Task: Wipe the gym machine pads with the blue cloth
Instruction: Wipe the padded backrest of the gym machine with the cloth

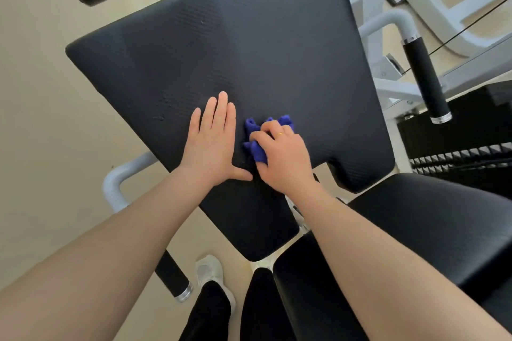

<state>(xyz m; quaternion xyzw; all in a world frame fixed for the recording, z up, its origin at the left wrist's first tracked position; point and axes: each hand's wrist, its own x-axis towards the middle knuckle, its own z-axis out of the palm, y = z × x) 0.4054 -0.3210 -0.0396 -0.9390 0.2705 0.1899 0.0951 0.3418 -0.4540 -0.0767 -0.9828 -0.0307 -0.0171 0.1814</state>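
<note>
The large black back pad (221, 63) fills the view above the grip, with a black seat pad (415, 230) below and right of it and a white frame (388, 86) carrying a black-sleeved handle (424, 77) further right. The left hand (210, 147) lies flat on the pad, fingers straight, just left of the grip. The right hand (282, 158) curls its fingers round the bunched blue cloth (257, 144), pressing it on the pad's lower middle.

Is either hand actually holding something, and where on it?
The right hand grips the bunched blue cloth round its middle, pressed on the back pad. The left hand lies flat, holding nothing.
</note>
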